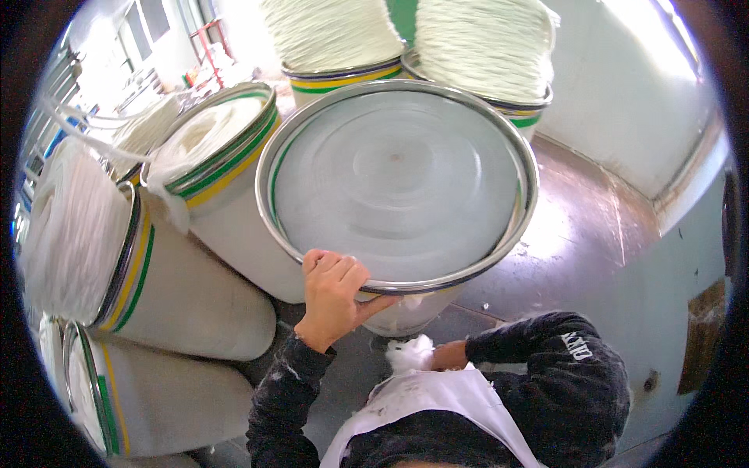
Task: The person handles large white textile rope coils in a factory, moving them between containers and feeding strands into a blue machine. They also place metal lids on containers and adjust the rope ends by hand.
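My left hand (331, 300) is clamped on the near rim of the wide round can (413, 287), its fingers bent over the metal lip and its thumb lying along the outside just below; exactly where the fingertips end is hard to make out. The can stands right in front of me, and a pale grey disc (394, 203) fills its mouth, hiding whatever is beneath. Most of the can's wall is covered by the rim from up here; only a low strip shows near its foot.

My right hand (450, 356) is down by my white apron (449, 398), just beside a clump of white fluff (411, 354). Its fingers are hidden, so I cannot tell whether they are gripping the fluff or standing apart.

On my left, cans with white fibre (74, 234) lean at a slant in my view, the outermost ones cut off by the dark border. Beyond my can, two tall white coils (484, 51) rise out of their cans, their tops cropped or washed out by glare.
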Motion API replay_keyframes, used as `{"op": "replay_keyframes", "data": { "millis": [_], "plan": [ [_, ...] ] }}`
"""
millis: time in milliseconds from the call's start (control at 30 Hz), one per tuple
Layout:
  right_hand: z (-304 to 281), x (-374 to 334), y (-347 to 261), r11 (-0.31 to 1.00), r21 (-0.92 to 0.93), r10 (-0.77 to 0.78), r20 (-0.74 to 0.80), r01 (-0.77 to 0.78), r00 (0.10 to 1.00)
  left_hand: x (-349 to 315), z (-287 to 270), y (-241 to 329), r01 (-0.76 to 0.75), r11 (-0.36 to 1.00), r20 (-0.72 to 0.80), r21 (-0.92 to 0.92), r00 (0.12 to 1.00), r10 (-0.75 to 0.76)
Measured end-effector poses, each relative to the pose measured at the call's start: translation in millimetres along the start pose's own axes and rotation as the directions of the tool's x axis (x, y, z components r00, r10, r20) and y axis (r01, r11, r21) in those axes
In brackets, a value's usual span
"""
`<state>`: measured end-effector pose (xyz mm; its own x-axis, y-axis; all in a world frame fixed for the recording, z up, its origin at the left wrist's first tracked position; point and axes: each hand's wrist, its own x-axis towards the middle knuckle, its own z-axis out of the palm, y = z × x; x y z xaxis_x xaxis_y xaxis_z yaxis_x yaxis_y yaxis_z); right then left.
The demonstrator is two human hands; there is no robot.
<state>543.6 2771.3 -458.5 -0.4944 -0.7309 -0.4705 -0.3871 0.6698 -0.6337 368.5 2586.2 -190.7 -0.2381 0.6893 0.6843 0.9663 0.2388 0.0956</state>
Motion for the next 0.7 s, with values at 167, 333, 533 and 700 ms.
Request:
{"op": "replay_keyframes", "data": {
  "millis": [167, 333, 533, 700],
  "plan": [
    [-19.4, 11.4, -52.3, 0.963, -0.113, 0.220, -0.187, -0.244, 0.957, -18.3, -12.4, 15.9, -0.042, 0.999, -0.005, 0.002, 0.999, 0.042],
    [-68.1, -86.8, -58.7, 0.928, -0.370, 0.035, -0.031, -0.044, 0.999, -34.9, -34.8, 32.9, 0.020, 0.999, 0.107, 0.030, 0.994, -0.023],
    [-209.4, -256.1, -154.2, 0.882, 0.419, -0.202, -0.082, 0.217, 0.976, -20.9, -35.1, 21.0, -0.006, 0.998, 0.176, -0.059, 0.984, 0.017],
    [-216.4, -254.8, -177.9, 0.997, -0.063, -0.015, -0.715, -0.044, 0.699, -5.0, -25.7, 14.1, -0.091, 0.988, 0.169, -0.124, 0.979, 0.111]
  ]
}}
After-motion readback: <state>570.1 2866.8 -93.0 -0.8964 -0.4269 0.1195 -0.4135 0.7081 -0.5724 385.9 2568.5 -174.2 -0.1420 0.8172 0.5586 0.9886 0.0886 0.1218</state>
